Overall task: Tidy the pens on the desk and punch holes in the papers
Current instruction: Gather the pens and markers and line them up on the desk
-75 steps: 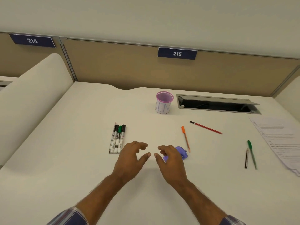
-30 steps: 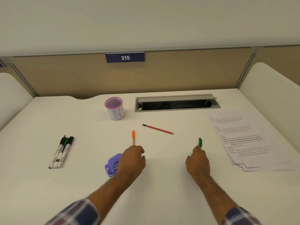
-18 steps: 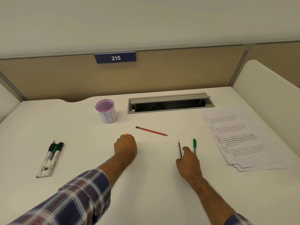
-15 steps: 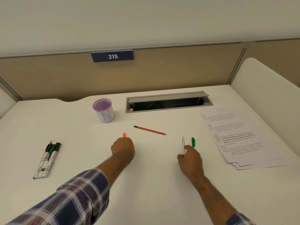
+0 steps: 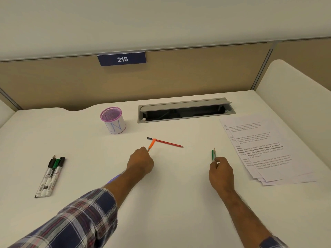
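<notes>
Left hand (image 5: pixel 140 162) grips our orange pen (image 5: pixel 151 144) | right hand (image 5: pixel 221 171) pinches green pen (image 5: pixel 212 154) and pencil (image 5: pixel 214 153) | risk: both slipping before the cup (image 5: pixel 113 120).

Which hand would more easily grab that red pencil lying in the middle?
Probably the left hand: its orange pen already reaches the red pencil. The right hand sits farther off, near the papers.

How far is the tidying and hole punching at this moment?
Nothing is finished: the cup holds no pens. The left hand grips the orange pen; the right hand grips the green pen. Remaining: red pencil, markers, unpunched papers.
</notes>
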